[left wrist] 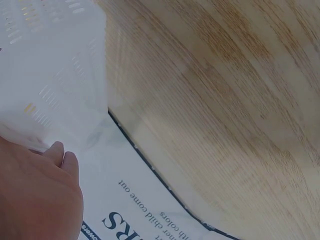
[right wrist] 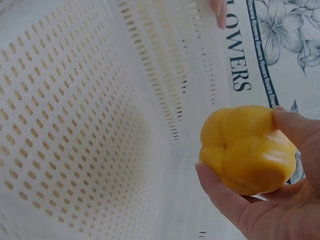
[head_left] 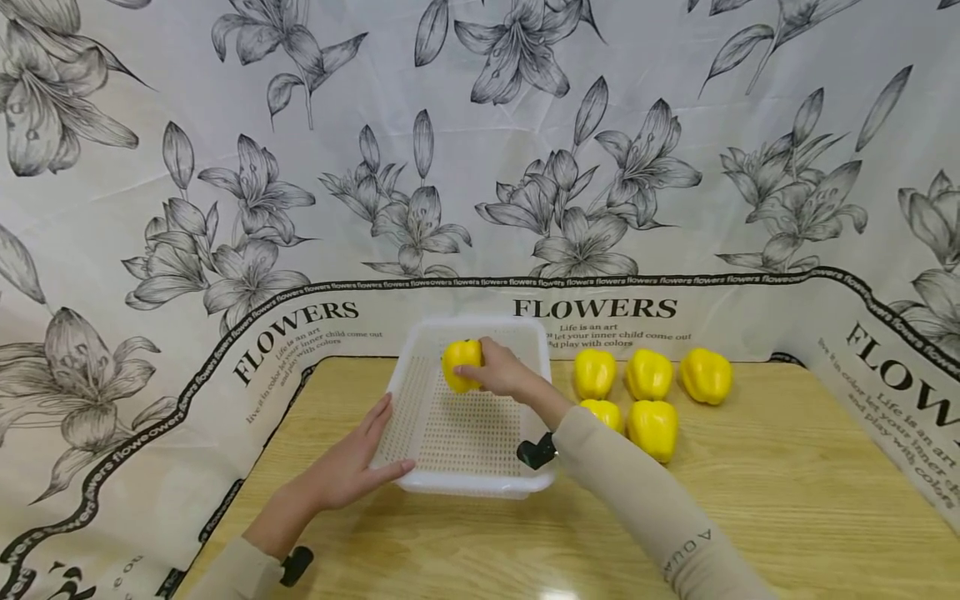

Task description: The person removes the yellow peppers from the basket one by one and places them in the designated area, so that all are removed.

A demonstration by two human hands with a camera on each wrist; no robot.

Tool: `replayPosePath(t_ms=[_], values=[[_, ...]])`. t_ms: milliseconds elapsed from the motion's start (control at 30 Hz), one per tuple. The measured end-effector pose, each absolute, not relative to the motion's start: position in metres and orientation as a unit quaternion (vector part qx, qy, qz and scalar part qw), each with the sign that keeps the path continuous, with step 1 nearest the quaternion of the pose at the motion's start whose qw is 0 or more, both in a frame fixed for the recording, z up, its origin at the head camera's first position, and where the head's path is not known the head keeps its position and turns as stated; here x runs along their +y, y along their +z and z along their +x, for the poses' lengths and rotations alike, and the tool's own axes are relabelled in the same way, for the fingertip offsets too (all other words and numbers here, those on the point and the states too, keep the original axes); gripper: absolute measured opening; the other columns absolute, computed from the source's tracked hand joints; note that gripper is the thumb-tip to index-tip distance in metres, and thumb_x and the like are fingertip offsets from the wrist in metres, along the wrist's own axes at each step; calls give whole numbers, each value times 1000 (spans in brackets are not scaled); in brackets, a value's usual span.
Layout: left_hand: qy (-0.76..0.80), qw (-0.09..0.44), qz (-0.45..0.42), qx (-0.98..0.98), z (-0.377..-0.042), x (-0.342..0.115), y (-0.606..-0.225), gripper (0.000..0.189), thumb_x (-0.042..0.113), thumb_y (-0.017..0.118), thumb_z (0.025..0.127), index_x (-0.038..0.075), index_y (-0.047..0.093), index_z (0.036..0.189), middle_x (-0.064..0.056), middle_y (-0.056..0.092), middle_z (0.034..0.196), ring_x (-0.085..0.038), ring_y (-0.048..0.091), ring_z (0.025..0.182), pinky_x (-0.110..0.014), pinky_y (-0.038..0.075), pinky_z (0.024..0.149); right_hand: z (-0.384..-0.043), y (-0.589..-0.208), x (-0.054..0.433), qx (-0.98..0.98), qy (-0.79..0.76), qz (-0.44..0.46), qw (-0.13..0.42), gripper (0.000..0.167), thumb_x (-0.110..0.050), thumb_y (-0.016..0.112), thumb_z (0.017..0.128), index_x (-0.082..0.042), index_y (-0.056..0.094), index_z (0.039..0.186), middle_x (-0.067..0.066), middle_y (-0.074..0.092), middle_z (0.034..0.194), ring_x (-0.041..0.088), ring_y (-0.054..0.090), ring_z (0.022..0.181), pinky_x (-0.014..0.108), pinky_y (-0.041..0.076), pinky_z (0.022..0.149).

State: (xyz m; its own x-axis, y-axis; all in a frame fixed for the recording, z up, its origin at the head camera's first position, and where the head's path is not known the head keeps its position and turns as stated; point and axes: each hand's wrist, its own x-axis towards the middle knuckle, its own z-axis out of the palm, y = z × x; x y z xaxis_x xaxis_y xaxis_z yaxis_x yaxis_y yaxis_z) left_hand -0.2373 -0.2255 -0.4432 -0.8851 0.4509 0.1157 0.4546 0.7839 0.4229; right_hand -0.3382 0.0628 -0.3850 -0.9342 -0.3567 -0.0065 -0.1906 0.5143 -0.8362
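Observation:
Between its thumb and fingers, my right hand [head_left: 501, 367] holds a yellow bell pepper [head_left: 461, 366] over the white perforated plastic basket [head_left: 480, 482]. In the right wrist view the bell pepper [right wrist: 247, 150] is above the basket's slotted bottom [right wrist: 65, 125], with thumb and fingers on opposite sides of it. My left hand [head_left: 347, 471] grips the basket at its near left corner, thumb at the front rim and fingers along the left side. The left wrist view shows bent fingers of the left hand [left wrist: 42, 187] against the basket's outer wall [left wrist: 60, 90].
Several more yellow bell peppers [head_left: 649, 375] stand in two rows on the wooden table [head_left: 780, 492], right of the basket. Behind the table hangs a white cloth [head_left: 450, 50] printed with flowers and lettering. The right forearm passes over the basket's right side.

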Motion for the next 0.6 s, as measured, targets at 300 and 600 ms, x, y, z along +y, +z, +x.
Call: replayPosePath(t_ms=[300, 600], values=[[-221, 6, -242, -945, -237, -226, -437, 107, 71, 55, 94, 3, 9, 164, -8, 0, 173, -35, 23, 153, -50, 27, 122, -321, -366, 73, 859, -468, -194, 69, 52, -27, 68, 100, 0, 46, 139, 17, 62, 118, 25, 64, 96, 44, 60, 87], [-224, 1, -243, -944, -236, -227, -439, 107, 70, 54, 95, 3, 8, 164, -8, -1, 173, -35, 22, 153, -51, 27, 122, -302, -360, 92, 850, -477, -212, 70, 60, -30, 68, 101, -1, 42, 146, 17, 62, 124, 28, 65, 107, 38, 60, 86]])
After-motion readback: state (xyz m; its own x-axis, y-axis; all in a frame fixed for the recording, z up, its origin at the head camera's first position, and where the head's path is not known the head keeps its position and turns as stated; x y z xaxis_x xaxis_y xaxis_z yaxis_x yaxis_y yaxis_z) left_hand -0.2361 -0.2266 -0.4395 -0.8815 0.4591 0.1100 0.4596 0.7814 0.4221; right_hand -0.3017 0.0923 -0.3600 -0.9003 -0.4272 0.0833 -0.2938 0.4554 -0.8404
